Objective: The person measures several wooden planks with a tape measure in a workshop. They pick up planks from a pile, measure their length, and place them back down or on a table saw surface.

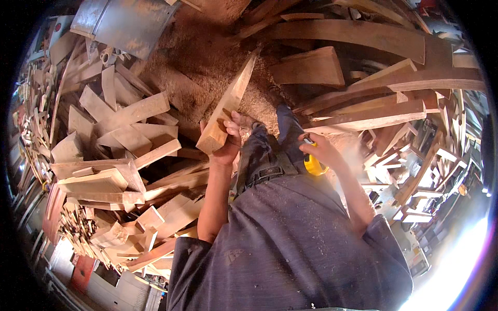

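Note:
My left hand (pixel 228 145) is closed around the lower end of a wooden board (pixel 231 101). The board is held tilted in front of my legs, its far end narrowing away from me toward the sawdust. My right hand (pixel 322 153) grips a yellow tape measure (pixel 314 166) beside my right hip. Part of the tape measure's case is covered by the fingers, and I cannot make out any pulled-out blade. The two hands are apart, with my belt and trousers between them.
Sawdust (pixel 259 96) covers the ground ahead of my feet. A heap of wood offcuts (pixel 137 111) rises on the left. Long planks (pixel 363 122) and a thick block (pixel 308 67) lie on the right. A grey metal panel (pixel 129 28) stands at the far left.

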A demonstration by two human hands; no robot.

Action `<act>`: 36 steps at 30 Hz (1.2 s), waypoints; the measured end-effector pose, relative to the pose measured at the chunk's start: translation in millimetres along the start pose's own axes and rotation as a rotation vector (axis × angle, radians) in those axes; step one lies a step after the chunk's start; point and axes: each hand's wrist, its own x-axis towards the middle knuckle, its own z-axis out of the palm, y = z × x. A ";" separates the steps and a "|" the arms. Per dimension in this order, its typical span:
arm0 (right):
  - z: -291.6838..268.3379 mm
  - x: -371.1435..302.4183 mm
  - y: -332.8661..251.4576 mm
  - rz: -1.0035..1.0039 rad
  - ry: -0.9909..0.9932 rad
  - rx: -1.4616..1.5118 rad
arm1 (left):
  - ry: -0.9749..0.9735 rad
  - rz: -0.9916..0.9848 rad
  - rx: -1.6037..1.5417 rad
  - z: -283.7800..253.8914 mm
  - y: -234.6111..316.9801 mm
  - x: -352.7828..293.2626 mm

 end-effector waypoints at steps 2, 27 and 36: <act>-0.9 0.1 -0.5 0.077 -0.015 0.024 | -0.005 0.025 0.047 2.7 5.7 2.6; -3.6 1.8 29.7 0.073 0.004 0.085 | 0.060 0.339 -0.088 32.9 32.9 13.0; -23.9 2.4 41.2 0.094 0.115 0.146 | 0.140 0.165 -0.368 136.9 -5.5 26.5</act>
